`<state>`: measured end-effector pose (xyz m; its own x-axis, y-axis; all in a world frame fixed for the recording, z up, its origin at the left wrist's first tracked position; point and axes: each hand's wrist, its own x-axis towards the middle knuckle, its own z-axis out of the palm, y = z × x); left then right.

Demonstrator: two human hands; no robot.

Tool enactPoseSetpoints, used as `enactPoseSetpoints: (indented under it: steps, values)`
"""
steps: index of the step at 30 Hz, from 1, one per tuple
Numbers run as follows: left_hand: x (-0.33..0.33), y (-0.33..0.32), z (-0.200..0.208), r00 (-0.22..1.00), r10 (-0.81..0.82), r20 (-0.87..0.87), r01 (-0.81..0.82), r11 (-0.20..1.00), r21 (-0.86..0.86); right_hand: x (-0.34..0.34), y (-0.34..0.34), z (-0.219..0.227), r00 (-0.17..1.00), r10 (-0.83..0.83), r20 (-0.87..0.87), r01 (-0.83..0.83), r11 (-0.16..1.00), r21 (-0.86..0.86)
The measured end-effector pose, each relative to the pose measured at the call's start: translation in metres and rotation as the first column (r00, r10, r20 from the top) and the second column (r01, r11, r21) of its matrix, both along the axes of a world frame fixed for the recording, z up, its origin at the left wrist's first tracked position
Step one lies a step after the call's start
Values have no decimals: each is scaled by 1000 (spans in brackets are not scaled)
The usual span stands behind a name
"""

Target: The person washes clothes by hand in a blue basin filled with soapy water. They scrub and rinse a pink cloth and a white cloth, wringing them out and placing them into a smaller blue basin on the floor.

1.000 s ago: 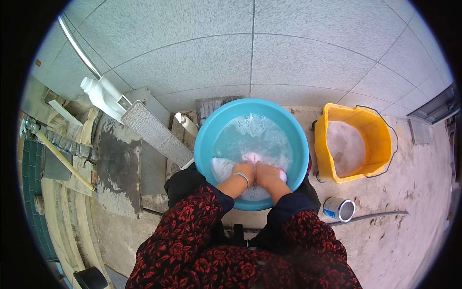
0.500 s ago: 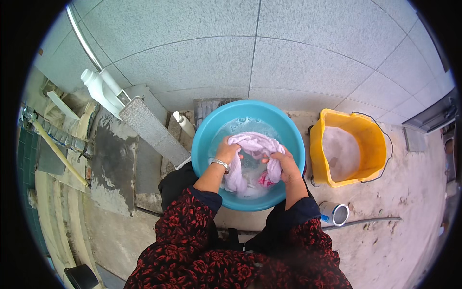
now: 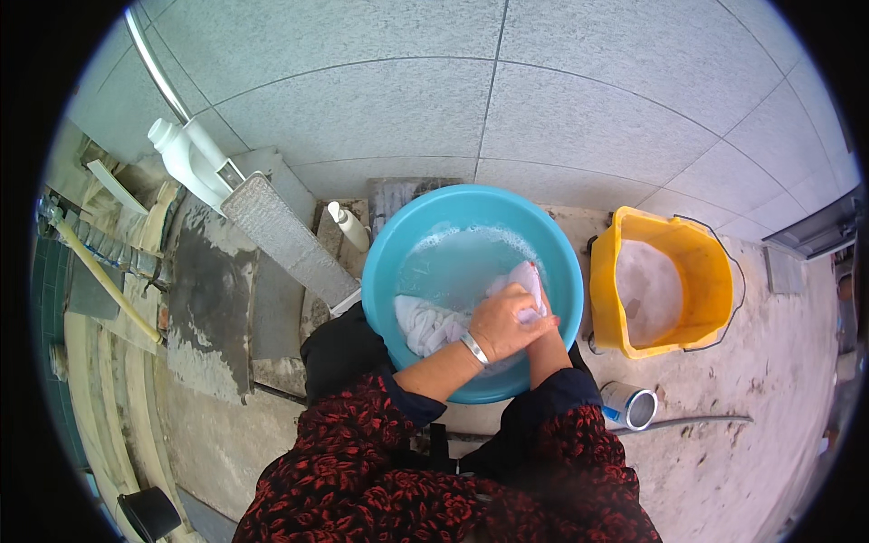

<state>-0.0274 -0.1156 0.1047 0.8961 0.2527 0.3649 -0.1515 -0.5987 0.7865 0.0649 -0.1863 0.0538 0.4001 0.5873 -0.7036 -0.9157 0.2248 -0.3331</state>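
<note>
A pale pink cloth (image 3: 425,325) lies partly in the soapy water of a round blue basin (image 3: 385,271). One end of it is bunched up at the basin's right side between my two hands. My left hand (image 3: 501,321), with a silver bracelet at the wrist, reaches across and closes over this bunched part. Behind it my right hand (image 3: 543,333) grips the same part from the right, its fingers largely hidden by the left hand and the cloth. The rest of the cloth trails to the left, under my left forearm.
To the right stands a yellow bucket (image 3: 709,294) with sudsy water and a wire handle. A metal can (image 3: 631,405) lies near a grey hose (image 3: 692,419). Left of the basin are a white pump bottle (image 3: 349,226), a flat mop (image 3: 285,237) and a white jug (image 3: 187,167).
My left hand has moved right across the basin to meet my right hand. The cloth, held spread in a loop before, is now bunched between them, its other end dropped to the left.
</note>
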Motion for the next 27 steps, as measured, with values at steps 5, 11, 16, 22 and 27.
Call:
enactPoseSetpoints:
  steps: [5, 11, 16, 22, 27]
  values:
    - [7, 4, -28, 956, 284, 70, -292, 930, 222, -37, 20, -10, 992, -127, 21, 126, 991, 44]
    - [34, 110, -126, 875, 427, -231, -483, 804, -345, -49, 18, 39, 929, 184, 321, -132, 975, -178]
    - [26, 101, -100, 859, 484, -164, -504, 748, -432, 3, 0, 7, 895, -198, 400, 251, 964, -85]
    - [18, 75, -54, 826, 102, -555, -292, 919, -265, -8, 12, -21, 955, 53, 291, 15, 974, -225]
    - [11, 25, -8, 987, 20, -162, -62, 965, -253, -3, 2, 4, 994, -35, 104, 38, 999, -30]
